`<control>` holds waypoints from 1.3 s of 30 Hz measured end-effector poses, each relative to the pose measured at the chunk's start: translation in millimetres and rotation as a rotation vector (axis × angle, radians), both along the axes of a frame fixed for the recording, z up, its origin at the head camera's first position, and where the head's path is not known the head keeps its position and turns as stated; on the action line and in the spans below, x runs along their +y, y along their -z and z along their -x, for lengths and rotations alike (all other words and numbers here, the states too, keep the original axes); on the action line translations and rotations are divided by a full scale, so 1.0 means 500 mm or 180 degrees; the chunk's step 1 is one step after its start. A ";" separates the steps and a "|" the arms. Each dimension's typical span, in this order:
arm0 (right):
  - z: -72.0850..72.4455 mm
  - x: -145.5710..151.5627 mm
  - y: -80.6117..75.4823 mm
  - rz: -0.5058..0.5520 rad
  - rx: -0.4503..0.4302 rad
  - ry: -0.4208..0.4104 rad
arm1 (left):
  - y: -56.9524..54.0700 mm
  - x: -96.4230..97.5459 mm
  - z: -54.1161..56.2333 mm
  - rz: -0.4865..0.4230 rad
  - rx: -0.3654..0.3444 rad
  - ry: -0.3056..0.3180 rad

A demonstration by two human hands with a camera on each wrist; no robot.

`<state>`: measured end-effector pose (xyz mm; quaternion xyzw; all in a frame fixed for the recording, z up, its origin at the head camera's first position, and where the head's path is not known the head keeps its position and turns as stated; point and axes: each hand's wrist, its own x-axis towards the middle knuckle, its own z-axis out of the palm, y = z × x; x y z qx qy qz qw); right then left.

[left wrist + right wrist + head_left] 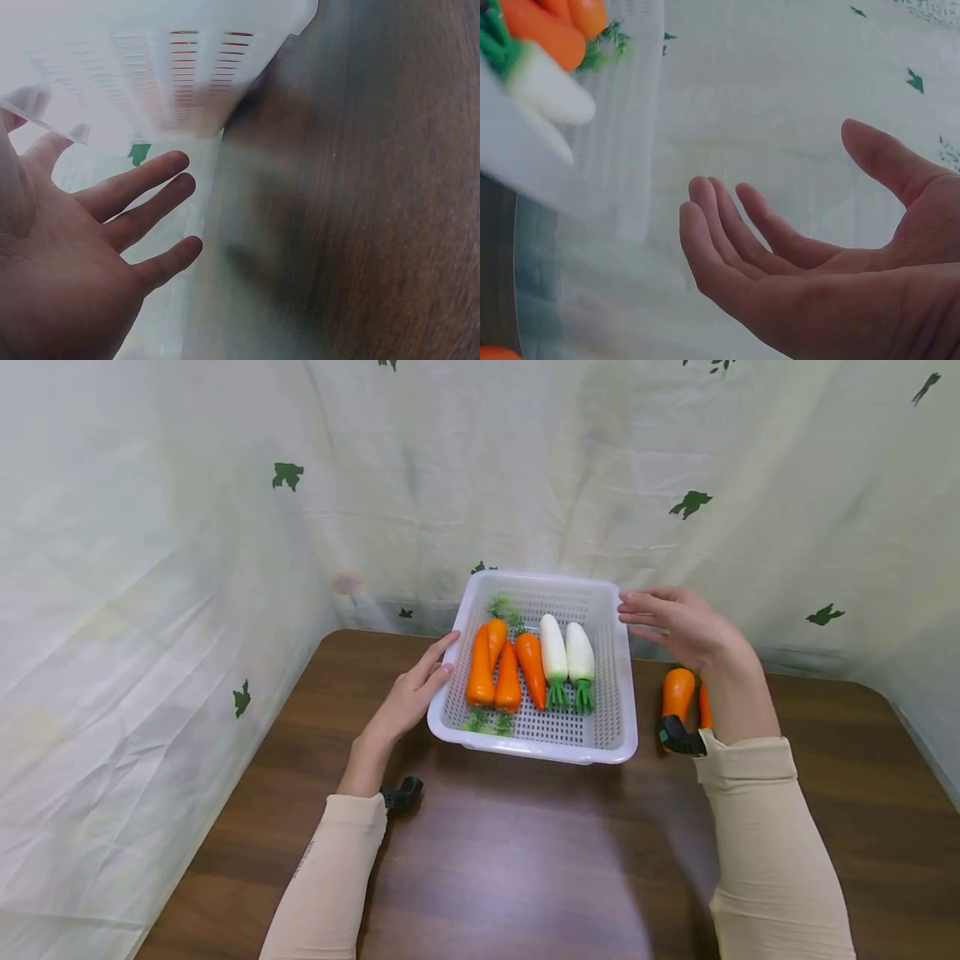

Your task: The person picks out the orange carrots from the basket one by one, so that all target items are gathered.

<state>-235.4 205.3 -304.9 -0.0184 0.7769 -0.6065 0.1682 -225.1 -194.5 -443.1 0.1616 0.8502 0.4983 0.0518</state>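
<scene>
A white plastic basket (528,747) holds several orange carrots (531,668) and two white radishes (553,647) with green tops. At its left rim, my left hand (412,693) touches the edge with thumb and index finger. The other three fingers of the left hand (82,247) spread out straight below the rim in the left wrist view. My right hand (682,622) hovers by the upper right corner, its fingers loosely bent and holding nothing. A small gap separates the right hand (802,262) from the basket wall in the right wrist view.
Two more carrots (678,693) lie on the brown wooden table (510,860) right of the basket, one partly hidden by the right wrist. A pale curtain (525,468) with green leaf prints hangs behind the table and along its left side.
</scene>
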 end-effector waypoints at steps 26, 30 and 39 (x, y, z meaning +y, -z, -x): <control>0.120 -0.217 0.073 -0.0051 -0.1241 -0.0101 | -0.006 0.001 -0.004 0.0075 -0.0021 -0.0039; 0.118 -0.227 0.087 -0.0187 -0.1261 -0.0063 | -0.003 -0.005 -0.005 0.0064 -0.0053 -0.0042; 0.123 -0.252 0.098 -0.0285 -0.1470 -0.0080 | -0.002 -0.005 -0.006 0.0065 0.0008 -0.0041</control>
